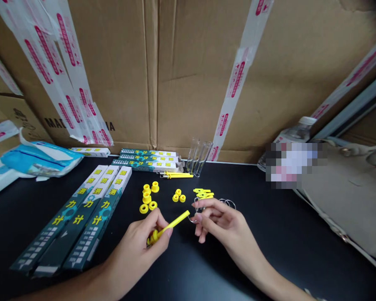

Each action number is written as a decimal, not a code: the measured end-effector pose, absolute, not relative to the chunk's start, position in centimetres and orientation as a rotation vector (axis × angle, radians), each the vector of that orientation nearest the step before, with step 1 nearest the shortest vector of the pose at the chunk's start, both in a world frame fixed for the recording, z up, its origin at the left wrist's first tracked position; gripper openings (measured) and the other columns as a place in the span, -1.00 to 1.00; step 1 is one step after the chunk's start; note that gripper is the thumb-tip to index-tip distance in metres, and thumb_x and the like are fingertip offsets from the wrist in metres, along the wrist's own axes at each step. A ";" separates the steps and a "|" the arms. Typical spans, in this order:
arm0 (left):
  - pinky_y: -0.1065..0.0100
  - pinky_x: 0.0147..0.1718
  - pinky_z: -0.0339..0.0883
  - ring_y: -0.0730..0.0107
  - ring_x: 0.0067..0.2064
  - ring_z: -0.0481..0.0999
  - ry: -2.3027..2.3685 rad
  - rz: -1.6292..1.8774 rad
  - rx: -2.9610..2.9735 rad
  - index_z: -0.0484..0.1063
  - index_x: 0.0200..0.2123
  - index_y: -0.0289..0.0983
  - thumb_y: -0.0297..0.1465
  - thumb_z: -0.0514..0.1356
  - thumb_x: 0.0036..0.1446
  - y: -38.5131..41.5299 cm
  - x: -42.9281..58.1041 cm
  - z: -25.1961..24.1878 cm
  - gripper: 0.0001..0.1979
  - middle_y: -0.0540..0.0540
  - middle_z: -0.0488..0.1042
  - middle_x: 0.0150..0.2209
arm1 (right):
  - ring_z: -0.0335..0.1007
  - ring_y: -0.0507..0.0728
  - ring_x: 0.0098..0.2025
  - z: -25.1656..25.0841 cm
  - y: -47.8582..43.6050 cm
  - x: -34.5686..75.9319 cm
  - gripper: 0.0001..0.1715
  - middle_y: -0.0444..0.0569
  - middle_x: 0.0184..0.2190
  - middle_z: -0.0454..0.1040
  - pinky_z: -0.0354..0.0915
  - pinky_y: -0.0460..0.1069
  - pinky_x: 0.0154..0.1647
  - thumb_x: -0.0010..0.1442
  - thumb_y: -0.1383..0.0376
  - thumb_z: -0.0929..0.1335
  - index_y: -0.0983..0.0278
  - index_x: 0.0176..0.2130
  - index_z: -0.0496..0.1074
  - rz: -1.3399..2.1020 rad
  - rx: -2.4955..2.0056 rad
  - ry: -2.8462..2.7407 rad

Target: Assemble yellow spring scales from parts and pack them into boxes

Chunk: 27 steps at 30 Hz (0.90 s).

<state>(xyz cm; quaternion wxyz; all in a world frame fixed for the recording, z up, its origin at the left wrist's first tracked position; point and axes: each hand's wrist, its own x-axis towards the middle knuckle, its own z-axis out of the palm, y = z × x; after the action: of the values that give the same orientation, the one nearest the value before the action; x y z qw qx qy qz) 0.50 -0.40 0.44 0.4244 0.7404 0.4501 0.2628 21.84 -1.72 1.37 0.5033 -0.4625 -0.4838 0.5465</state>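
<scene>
My left hand (pixel 141 246) is closed around a yellow plastic rod (pixel 179 218), which tilts up to the right, its thicker collared end by my palm. Between the thumb and fingers of my right hand (pixel 227 228) is a bent metal wire hook (pixel 193 220); its curved end is close to the rod's tip, apart from it. Just beyond that hand lie flat yellow plastic pieces (pixel 203 195) and some wire rings (pixel 230 203). Several yellow flanged caps (pixel 147 197) and three small yellow bushings (pixel 175 198) rest farther left. Behind them are yellow rods with metal springs (pixel 180 176).
Clear tubes (pixel 200 156) stand at the back near stacked spring scale boxes (pixel 144 161). Three longer boxes (pixel 87 205) lie at left, by a blue packet (pixel 40 156). A bottle (pixel 296 131) and beige bag (pixel 347 200) are at right. Cardboard (pixel 191 83) walls the table's back.
</scene>
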 end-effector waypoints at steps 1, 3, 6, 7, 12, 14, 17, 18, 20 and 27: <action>0.42 -0.52 0.08 0.44 -0.52 0.25 1.131 0.655 1.855 0.24 -0.41 -0.19 -0.22 0.01 0.30 -0.4 0.5 0.5 -0.75 0.09 0.32 -0.53 | 0.46 -0.02 -0.59 1.4 -1.7 21.9 -0.61 -0.14 -0.55 0.54 0.40 -0.11 -0.43 0.12 0.10 0.52 0.33 -0.18 0.51 1.321 -1.116 -1.162; 0.42 -0.52 0.07 0.44 -0.53 0.25 1.141 0.646 1.855 0.23 -0.41 -0.19 -0.22 0.01 0.30 -0.5 0.5 0.6 -0.75 0.09 0.31 -0.54 | 0.46 -0.02 -0.58 1.4 -1.7 21.9 -0.61 -0.14 -0.55 0.54 0.40 -0.11 -0.44 0.12 0.10 0.53 0.33 -0.19 0.50 1.328 -1.111 -1.150; 0.42 -0.52 0.08 0.44 -0.52 0.25 1.143 0.631 1.853 0.23 -0.41 -0.19 -0.21 0.01 0.30 -0.5 0.4 0.7 -0.74 0.10 0.29 -0.54 | 0.45 -0.03 -0.59 1.3 -1.7 21.9 -0.61 -0.15 -0.56 0.53 0.39 -0.12 -0.46 0.12 0.11 0.53 0.33 -0.20 0.50 1.351 -1.096 -1.151; 0.43 -0.52 0.08 0.44 -0.52 0.25 1.141 0.632 1.852 0.23 -0.41 -0.19 -0.21 0.01 0.30 -0.5 0.4 0.7 -0.74 0.10 0.28 -0.54 | 0.45 -0.03 -0.59 1.3 -1.7 21.9 -0.62 -0.15 -0.56 0.53 0.39 -0.12 -0.46 0.12 0.11 0.53 0.33 -0.20 0.49 1.355 -1.093 -1.154; 0.44 -0.53 0.07 0.45 -0.51 0.24 1.142 0.647 1.858 0.24 -0.40 -0.19 -0.22 0.04 0.28 -0.6 0.4 0.7 -0.76 0.11 0.25 -0.53 | 0.45 -0.03 -0.58 1.3 -1.8 21.9 -0.61 -0.16 -0.56 0.52 0.39 -0.12 -0.44 0.13 0.09 0.52 0.33 -0.20 0.49 1.347 -1.111 -1.165; 0.44 -0.52 0.08 0.45 -0.52 0.25 1.140 0.638 1.852 0.25 -0.40 -0.19 -0.22 0.03 0.30 -0.6 0.5 0.6 -0.76 0.11 0.27 -0.53 | 0.45 -0.03 -0.59 1.3 -1.7 21.9 -0.59 -0.16 -0.57 0.51 0.39 -0.12 -0.45 0.12 0.08 0.52 0.33 -0.20 0.48 1.349 -1.114 -1.160; 0.44 -0.53 0.08 0.45 -0.52 0.26 1.125 0.625 1.862 0.25 -0.39 -0.19 -0.22 0.02 0.32 -0.5 0.4 0.5 -0.75 0.10 0.31 -0.53 | 0.44 -0.03 -0.60 1.2 -1.7 21.9 -0.59 -0.17 -0.58 0.51 0.40 -0.12 -0.46 0.11 0.09 0.53 0.33 -0.20 0.48 1.355 -1.105 -1.155; 0.44 -0.54 0.07 0.45 -0.53 0.26 1.120 0.624 1.869 0.25 -0.39 -0.19 -0.23 0.02 0.32 -0.4 0.4 0.5 -0.75 0.10 0.32 -0.54 | 0.45 -0.02 -0.60 1.2 -1.7 21.9 -0.59 -0.17 -0.58 0.51 0.40 -0.12 -0.46 0.11 0.09 0.53 0.32 -0.20 0.49 1.355 -1.101 -1.150; 0.45 -0.55 0.07 0.46 -0.53 0.27 1.104 0.629 1.882 0.26 -0.39 -0.19 -0.24 0.02 0.32 -0.4 0.4 0.6 -0.76 0.10 0.32 -0.54 | 0.45 -0.02 -0.59 1.2 -1.7 21.9 -0.60 -0.16 -0.57 0.52 0.41 -0.12 -0.47 0.10 0.09 0.53 0.32 -0.20 0.49 1.346 -1.098 -1.141; 0.51 -0.55 0.12 0.52 -0.54 0.27 1.067 0.690 2.000 0.25 -0.41 -0.19 -0.33 0.03 0.33 -0.6 0.5 0.5 -0.78 0.13 0.30 -0.53 | 0.48 0.00 -0.58 1.2 -1.5 21.9 -0.56 -0.15 -0.59 0.52 0.45 -0.12 -0.49 0.06 0.09 0.55 0.34 -0.22 0.47 1.350 -1.111 -1.104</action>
<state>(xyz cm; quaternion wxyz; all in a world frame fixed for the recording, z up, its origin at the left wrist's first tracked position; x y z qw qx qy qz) 0.54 -0.61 0.53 0.3766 0.7818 0.4173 0.2700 21.87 -1.47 1.15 0.5113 -0.4618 -0.4587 0.5611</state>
